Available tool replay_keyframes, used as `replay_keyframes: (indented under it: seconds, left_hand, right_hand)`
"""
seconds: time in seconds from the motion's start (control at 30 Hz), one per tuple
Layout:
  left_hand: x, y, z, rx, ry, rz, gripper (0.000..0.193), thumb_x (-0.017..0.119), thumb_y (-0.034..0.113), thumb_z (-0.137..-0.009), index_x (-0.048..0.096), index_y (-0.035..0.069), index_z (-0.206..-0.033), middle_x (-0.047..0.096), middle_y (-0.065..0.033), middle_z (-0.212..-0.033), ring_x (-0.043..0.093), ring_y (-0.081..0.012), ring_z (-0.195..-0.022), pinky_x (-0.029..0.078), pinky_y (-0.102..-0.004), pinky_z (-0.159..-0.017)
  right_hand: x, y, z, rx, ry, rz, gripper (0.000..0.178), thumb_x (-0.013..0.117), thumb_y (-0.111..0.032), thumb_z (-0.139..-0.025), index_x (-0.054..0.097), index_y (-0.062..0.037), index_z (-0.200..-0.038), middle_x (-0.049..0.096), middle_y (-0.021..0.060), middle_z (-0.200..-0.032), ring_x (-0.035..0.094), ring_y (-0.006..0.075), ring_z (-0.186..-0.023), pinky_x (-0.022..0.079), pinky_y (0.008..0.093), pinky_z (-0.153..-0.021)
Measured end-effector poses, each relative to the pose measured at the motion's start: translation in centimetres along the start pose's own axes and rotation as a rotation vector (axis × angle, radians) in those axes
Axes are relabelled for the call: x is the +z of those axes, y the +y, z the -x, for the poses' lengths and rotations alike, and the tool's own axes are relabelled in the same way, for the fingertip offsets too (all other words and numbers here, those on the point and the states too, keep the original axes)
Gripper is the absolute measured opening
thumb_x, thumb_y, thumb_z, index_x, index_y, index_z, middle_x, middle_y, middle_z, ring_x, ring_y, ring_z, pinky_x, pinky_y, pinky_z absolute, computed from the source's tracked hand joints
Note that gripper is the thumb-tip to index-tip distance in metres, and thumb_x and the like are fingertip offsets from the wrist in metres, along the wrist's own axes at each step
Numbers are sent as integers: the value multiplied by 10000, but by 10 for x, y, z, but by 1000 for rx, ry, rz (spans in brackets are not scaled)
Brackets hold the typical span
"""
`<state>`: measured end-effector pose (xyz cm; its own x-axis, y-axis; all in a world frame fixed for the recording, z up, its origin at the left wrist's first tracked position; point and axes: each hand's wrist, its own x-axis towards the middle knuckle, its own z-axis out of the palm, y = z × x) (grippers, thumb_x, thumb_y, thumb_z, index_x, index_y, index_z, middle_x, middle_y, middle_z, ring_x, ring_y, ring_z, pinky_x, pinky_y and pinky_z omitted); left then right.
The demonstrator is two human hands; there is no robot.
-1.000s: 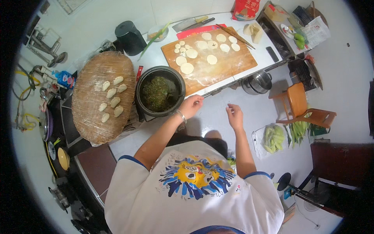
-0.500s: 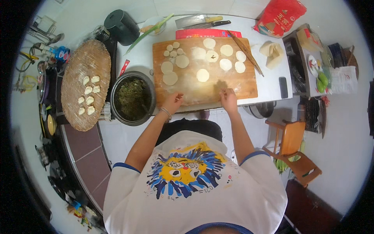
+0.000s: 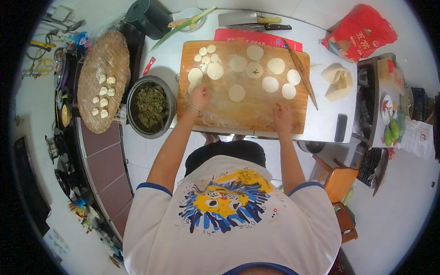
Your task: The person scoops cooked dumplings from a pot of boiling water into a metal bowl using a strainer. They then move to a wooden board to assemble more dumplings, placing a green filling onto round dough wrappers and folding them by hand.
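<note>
My left hand point(image 3: 200, 96), with a bracelet at the wrist, is over the left front of a floured wooden board point(image 3: 215, 117). It partly covers the lowest of the dough wrappers there; whether its curled fingers grip that one does not show. Toward the board's front right rests my right hand point(image 3: 282, 114), fingers a little apart and nothing in them. Between the hands, farther back, lies a single round wrapper point(image 3: 237, 93). Several more sit on the right half, and one wrapper point(image 3: 255, 70) has a bit of green filling on it. Small dough pieces point(image 3: 206, 60) are grouped at the back left.
Left of the board stands a pot of chopped green filling point(image 3: 150, 107). Beyond it is a round tray point(image 3: 101, 55) with several dumplings. A rolling pin point(image 3: 302, 73) lies along the board's right side. Knives point(image 3: 238, 19) are behind it, and a phone point(image 3: 340, 128) is at right.
My left hand has moved farther in over the board, onto the lower left wrapper. The right hand now sits lower and flatter near the front right. The view has shifted slightly.
</note>
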<state>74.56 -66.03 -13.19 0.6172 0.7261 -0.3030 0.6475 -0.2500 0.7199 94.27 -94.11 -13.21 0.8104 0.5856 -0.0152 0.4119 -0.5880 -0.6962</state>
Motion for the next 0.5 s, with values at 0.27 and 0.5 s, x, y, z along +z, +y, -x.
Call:
replay_keyframes:
  seconds: [0.27, 0.5]
  left_hand:
    - [-12, 10, -34, 53, 149, -291, 258, 566, 115, -768, 542, -3, -996, 594, -158, -914, 588, -299, -814, 471, -389, -714]
    - [60, 65, -6, 355, -88, -531, 339, 591, 142, -735, 500, 57, -1050, 531, -159, -1037, 518, -312, -945, 420, -394, -823]
  right_hand:
    - [2, 15, -8, 22, 10, -35, 206, 566, -115, -776, 573, -17, -957, 539, 168, -931, 526, 327, -872, 429, 390, -743]
    - [2, 16, -23, -43, 29, -12, 197, 563, -108, -778, 569, -22, -954, 537, 158, -945, 527, 323, -883, 426, 389, -767]
